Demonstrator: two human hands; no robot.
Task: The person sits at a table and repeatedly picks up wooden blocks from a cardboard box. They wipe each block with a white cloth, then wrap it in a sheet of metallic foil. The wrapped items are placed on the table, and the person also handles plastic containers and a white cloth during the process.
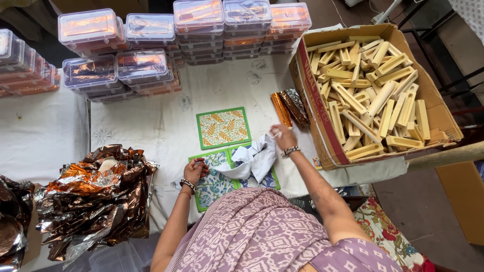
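packing workshop — stacked plastic cases (146,30)

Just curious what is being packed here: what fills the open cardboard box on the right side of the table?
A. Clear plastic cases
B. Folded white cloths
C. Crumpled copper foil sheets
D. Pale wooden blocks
D: the open cardboard box is heaped with pale wooden blocks, while the clear plastic cases are stacked apart along the table's far edge.

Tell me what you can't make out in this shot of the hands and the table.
Head view only:
- Right hand: whatever its fingertips pinch is too small to identify.
- Left hand: any small item in it is hidden by curled fingers.
- Lower patterned mats: partly covered by white cloth.
- Foil sheets: cut off at left edge.
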